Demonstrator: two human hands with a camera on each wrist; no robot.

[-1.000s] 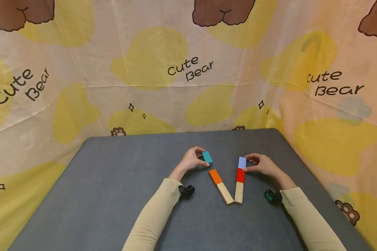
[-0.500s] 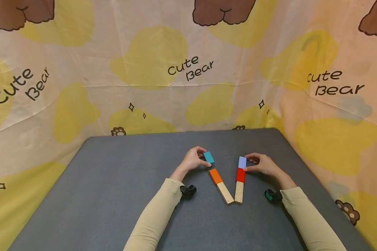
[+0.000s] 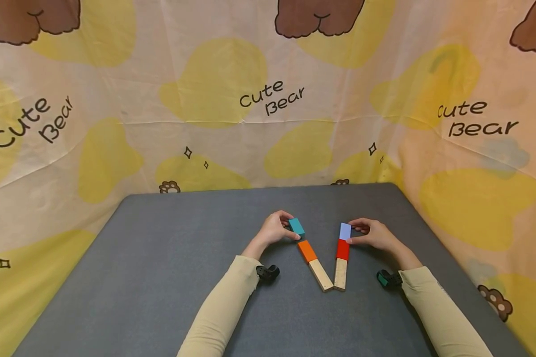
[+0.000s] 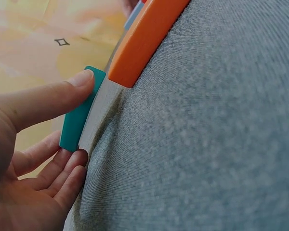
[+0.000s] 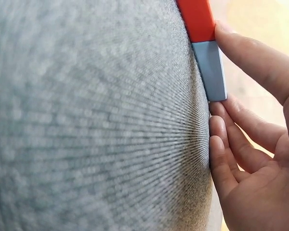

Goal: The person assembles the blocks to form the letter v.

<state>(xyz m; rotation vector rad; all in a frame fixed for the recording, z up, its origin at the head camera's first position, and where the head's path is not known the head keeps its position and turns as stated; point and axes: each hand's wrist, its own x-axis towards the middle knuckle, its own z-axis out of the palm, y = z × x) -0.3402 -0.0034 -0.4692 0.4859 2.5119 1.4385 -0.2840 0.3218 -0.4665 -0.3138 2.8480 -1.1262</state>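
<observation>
My left hand (image 3: 273, 229) holds a teal block (image 3: 297, 227) between thumb and fingertips; in the left wrist view the thumb (image 4: 82, 78) lies at its upper end. A narrow gap parts it from the orange block (image 3: 307, 251), which continues into a plain wooden block (image 3: 321, 275). My right hand (image 3: 376, 234) has its fingertips at the far end of a light blue block (image 3: 345, 231) and its thumb by the joint with the red block (image 3: 342, 250). Behind the red one comes another plain wooden block (image 3: 340, 274). The two rows form a V.
A grey table (image 3: 152, 277) carries the blocks. Behind and beside it hangs a printed fabric curtain (image 3: 223, 144). Black wrist straps (image 3: 268, 272) hang at both sleeves. Bare tabletop stretches left of the V.
My left hand has carried the teal block slightly rightward, then a little nearer the orange block. The right hand and the standing rows look unchanged.
</observation>
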